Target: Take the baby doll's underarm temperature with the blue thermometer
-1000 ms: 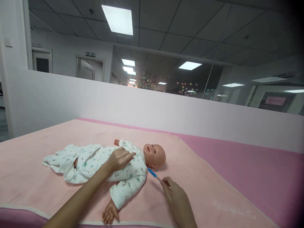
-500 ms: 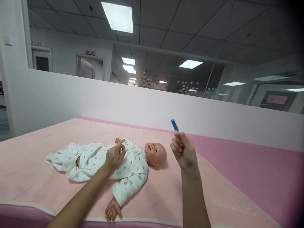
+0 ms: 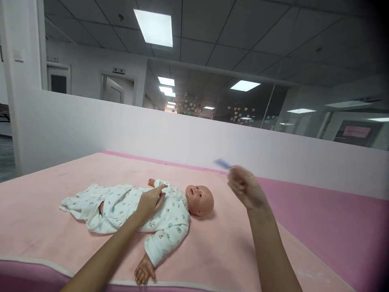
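Observation:
A baby doll [image 3: 172,209] in a white printed outfit lies on its back, its bald head to the right and its legs to the left. My left hand [image 3: 151,201] rests on or just over its chest, open, fingers loosely stretched out and holding nothing. Raised to the right of the doll's head, my right hand [image 3: 246,187] is closed in a pinch. It grips a slim blue-ended stick [image 3: 222,163], which looks like a thermometer and is smeared by motion. The stick points up and to the left; its lower end is hidden in the fingers.
The doll lies on a padded surface with a peach-pink cover [image 3: 212,251] edged in white, with darker pink padding [image 3: 328,219] to the right. A low white wall [image 3: 182,134] runs behind it, with glass above.
My right hand has swung to the right, and the stick has tilted further left and blurred. My left hand has shifted slightly right on the doll's chest, its fingers lower.

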A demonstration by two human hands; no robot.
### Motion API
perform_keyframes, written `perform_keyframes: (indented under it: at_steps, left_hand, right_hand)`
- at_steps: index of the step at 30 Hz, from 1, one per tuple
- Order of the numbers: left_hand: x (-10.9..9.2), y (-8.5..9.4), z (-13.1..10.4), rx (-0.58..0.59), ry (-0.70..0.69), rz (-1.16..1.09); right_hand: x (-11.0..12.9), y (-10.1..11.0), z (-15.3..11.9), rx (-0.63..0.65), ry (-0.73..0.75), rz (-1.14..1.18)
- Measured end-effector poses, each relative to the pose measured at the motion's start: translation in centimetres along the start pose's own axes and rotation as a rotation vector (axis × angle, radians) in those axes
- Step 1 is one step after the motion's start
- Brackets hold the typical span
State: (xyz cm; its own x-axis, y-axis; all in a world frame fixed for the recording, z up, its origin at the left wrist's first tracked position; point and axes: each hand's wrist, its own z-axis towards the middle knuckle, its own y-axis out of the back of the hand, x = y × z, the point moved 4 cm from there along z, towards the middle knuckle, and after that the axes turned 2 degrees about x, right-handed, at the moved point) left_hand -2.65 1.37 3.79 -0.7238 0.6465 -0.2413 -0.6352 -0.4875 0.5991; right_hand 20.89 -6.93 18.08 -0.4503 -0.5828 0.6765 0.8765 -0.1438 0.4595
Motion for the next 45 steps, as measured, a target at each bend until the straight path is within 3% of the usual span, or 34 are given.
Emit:
perform_keyframes:
  at_steps: [2,4,7,9,12,18,20,23,27,30,35,40,45]
  left_hand:
    - [0.0,-0.1,0.0,0.026,0.001,0.011]
    - [0.1,-0.2,-0.1,0.043,0.007,0.002]
    - [0.0,-0.1,0.0,0.066,0.012,-0.013]
    - [-0.3,-0.1,0.2,0.057,0.016,-0.008]
    - [-1.2,-0.4,1.0,0.036,-0.024,0.003]
    - [-3.3,-3.0,2.5,0.149,-0.145,-0.004]
    - [-3.7,-3.4,2.7,0.155,-0.164,-0.015]
    - [-4.0,-3.3,2.7,0.147,-0.18,-0.04]
    - [-4.1,-2.8,2.2,0.162,-0.166,-0.099]
    - [-3.8,-2.6,1.8,0.155,-0.127,-0.147]
    - [-2.8,-3.1,1.6,0.146,-0.029,-0.156]
    - [-2.3,-3.7,1.7,0.162,0.022,-0.187]
    - [-1.9,-3.8,1.7,0.162,0.088,-0.243]
  right_hand:
    - [0.0,1.1,-0.1,-0.1,0.023,-0.055]
    - [0.1,1.0,-0.9,-0.08,0.01,-0.166]
    - [0.1,0.0,-3.9,-0.056,-0.044,-0.381]
    - [-0.6,-0.8,-6.5,-0.106,-0.087,-0.529]
    - [-3.6,-2.2,-10.2,-0.192,-0.113,-0.763]
    - [-11.2,-4.9,-13.7,-0.064,-0.127,-1.152]
    - [-11.9,-5.2,-13.6,-0.014,-0.127,-1.183]
    - [-10.3,-5.7,-11.9,-0.037,-0.108,-1.094]
    - [-6.3,-8.2,-6.8,-0.055,-0.001,-0.765]
    - [-4.9,-10.6,-2.5,-0.159,0.089,-0.552]
    - [-8.1,-14.4,1.2,-0.22,0.093,-0.332]
    - [-11.3,-15.9,-0.2,-0.313,0.104,-0.218]
    - [-11.5,-16.0,-1.2,-0.364,0.133,-0.203]
